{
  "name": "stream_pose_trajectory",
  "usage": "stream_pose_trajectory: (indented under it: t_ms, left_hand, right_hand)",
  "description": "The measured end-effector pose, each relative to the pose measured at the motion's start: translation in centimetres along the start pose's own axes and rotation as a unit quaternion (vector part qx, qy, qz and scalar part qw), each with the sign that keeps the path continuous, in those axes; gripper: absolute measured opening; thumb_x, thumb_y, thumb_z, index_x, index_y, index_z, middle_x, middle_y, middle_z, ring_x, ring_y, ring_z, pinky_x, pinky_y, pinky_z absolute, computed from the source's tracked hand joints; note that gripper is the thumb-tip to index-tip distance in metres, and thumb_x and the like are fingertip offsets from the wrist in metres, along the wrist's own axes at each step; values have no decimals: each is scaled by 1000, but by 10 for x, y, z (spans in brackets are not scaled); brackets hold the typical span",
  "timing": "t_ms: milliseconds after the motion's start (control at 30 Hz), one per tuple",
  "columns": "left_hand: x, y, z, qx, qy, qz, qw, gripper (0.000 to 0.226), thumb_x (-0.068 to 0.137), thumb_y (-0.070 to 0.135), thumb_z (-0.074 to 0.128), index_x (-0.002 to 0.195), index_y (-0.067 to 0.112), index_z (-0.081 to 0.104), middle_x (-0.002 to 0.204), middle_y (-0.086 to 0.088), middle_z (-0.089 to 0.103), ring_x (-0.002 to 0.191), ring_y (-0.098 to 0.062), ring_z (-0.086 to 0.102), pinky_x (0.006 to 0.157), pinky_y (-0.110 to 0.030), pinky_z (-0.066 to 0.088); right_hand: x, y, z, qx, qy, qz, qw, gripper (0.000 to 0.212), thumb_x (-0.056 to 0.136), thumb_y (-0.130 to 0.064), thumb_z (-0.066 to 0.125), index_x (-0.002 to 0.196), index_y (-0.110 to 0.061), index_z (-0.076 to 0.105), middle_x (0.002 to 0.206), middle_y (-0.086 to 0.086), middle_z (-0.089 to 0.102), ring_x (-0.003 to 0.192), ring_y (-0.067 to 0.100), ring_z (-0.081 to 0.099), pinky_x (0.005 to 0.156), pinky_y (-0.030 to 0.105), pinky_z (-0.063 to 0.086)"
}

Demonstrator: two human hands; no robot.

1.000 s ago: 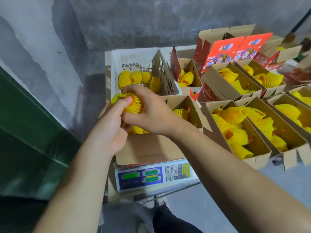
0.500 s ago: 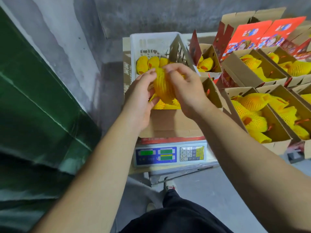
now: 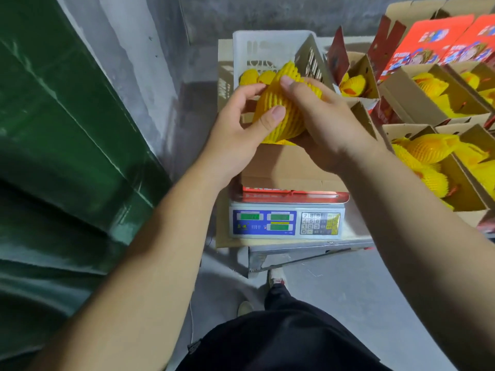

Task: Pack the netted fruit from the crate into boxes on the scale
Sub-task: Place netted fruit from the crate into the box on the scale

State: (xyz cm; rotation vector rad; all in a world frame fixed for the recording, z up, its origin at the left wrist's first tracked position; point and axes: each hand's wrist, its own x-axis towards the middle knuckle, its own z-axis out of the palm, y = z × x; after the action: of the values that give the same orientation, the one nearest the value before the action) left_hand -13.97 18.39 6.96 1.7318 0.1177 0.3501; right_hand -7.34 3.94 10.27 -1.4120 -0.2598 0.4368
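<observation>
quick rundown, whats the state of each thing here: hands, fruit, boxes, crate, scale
left hand: grips the netted fruit, thumb pressed on its front
right hand: grips the same fruit from the other side
netted fruit: held up over the box
box on the scale: open, netted fruit inside
white crate: netted fruit left in it
scale: switched on, green displays lit, digits unreadable
boxes on the right: open, holding netted fruit
</observation>
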Motion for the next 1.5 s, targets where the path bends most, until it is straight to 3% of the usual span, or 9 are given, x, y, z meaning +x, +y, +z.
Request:
stream_pose_trajectory:
  t_ms: [200,367,500,600,900,1133,1267,1367,1500]
  left_hand:
    - [-34,-2,-20,-37,-149,-29,988,82,98,22,73,163,41,27,164,2,42,140,-17,54,116,-46,46]
    - [-49,-5,-20,-8,-96,-10,995,81,99,7,68,165,29,27,164,-3,40,142,-17,51,115,-44,48]
    - [-55,-13,-18,-9,-38,14,999,78,96,10,74,162,22,35,160,-3,45,142,-16,50,115,-43,49]
    - [-58,-18,-18,-17,5,9,1000,78,90,16,80,156,26,40,144,21,53,132,8,52,104,-27,53]
    - [-60,-15,-11,-73,52,-23,996,63,96,10,70,154,9,48,147,-1,62,135,-13,59,110,-38,51]
    - [-46,-9,-15,-49,79,-92,991,45,100,20,65,143,29,59,130,15,69,120,-10,68,101,-34,57]
    - [-43,-8,-20,-25,113,-116,987,31,104,15,59,126,38,62,122,20,69,117,-9,67,104,-35,56]
    - [-40,-6,-19,-13,111,-122,986,31,104,14,58,123,38,64,118,21,69,113,-5,68,101,-30,57]
    - [-34,-7,-18,14,70,-118,990,30,104,19,59,129,35,65,124,18,70,115,-3,66,94,-23,54]
  right_hand:
    - [-18,10,22,27,54,0,998,17,102,-29,60,104,-16,70,105,17,72,105,32,74,85,54,63]
    - [-17,12,31,-7,42,10,999,16,105,-28,58,92,-25,67,73,-18,71,69,-9,69,67,21,61]
    - [-20,10,32,39,24,28,999,12,104,-29,60,103,-22,69,97,2,78,92,15,77,87,47,63]
    - [-24,13,29,37,11,23,999,25,103,-32,60,117,-14,69,119,20,72,109,34,72,93,60,57]
    - [-20,11,-8,-118,-144,48,981,39,101,-45,63,133,-24,61,121,2,75,109,21,74,80,38,62]
    - [-2,-21,-36,-59,8,-75,995,28,97,-44,67,116,-23,69,110,0,77,103,26,76,79,53,63]
    - [19,-41,-64,-155,191,-234,941,20,91,-43,71,92,-23,68,90,-4,70,88,14,70,80,50,63]
    - [32,-28,-78,-299,266,-306,864,36,93,-45,67,116,-18,66,112,6,69,103,17,65,95,38,54]
    - [36,-5,-79,-582,33,-116,804,70,96,-52,66,154,-21,44,149,21,48,135,34,50,110,35,39]
